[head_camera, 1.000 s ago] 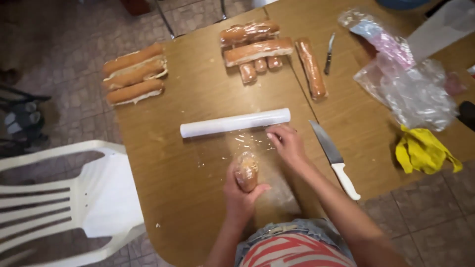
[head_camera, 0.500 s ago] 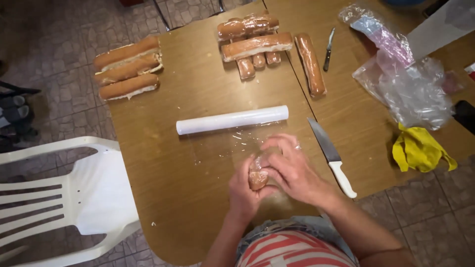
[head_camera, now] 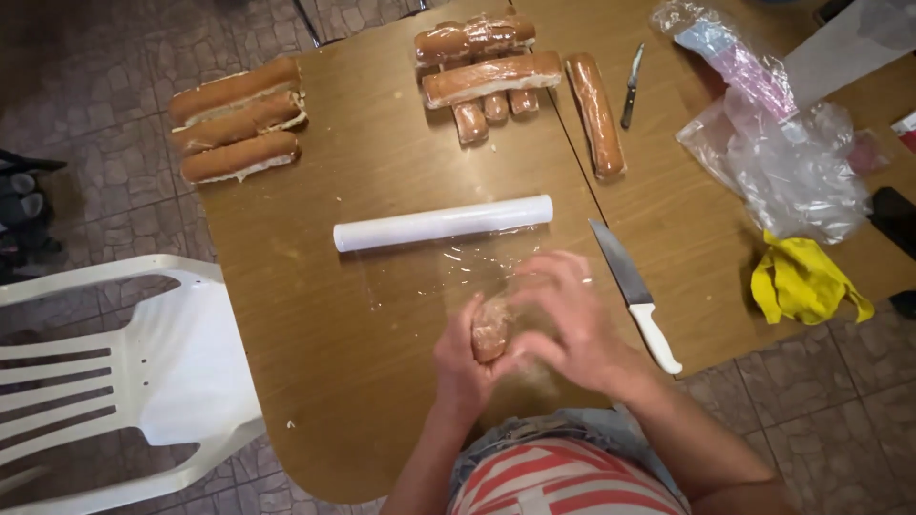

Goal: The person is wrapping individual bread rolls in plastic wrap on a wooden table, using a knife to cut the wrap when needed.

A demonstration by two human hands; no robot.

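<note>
A long bread sandwich (head_camera: 492, 329) lies end-on toward me on a sheet of clear film (head_camera: 477, 272) at the near edge of the wooden table (head_camera: 372, 153). My left hand (head_camera: 456, 367) cups its near end from the left. My right hand (head_camera: 563, 319) lies over its right side and top, pressing the film around it. The white roll of film (head_camera: 443, 222) lies crosswise just beyond my hands, the sheet still running from it.
A white-handled kitchen knife (head_camera: 634, 292) lies right of my right hand. Three unwrapped sandwiches (head_camera: 239, 131) sit far left, several wrapped ones (head_camera: 496, 67) far centre. A small knife (head_camera: 630, 88), clear plastic bags (head_camera: 782, 153), a yellow cloth (head_camera: 801, 281) lie right. A white plastic chair (head_camera: 124, 372) stands left.
My right hand came from the film beside the sandwich onto the sandwich, joining my left hand. Both hands now close the film around it. The view shifted slightly.
</note>
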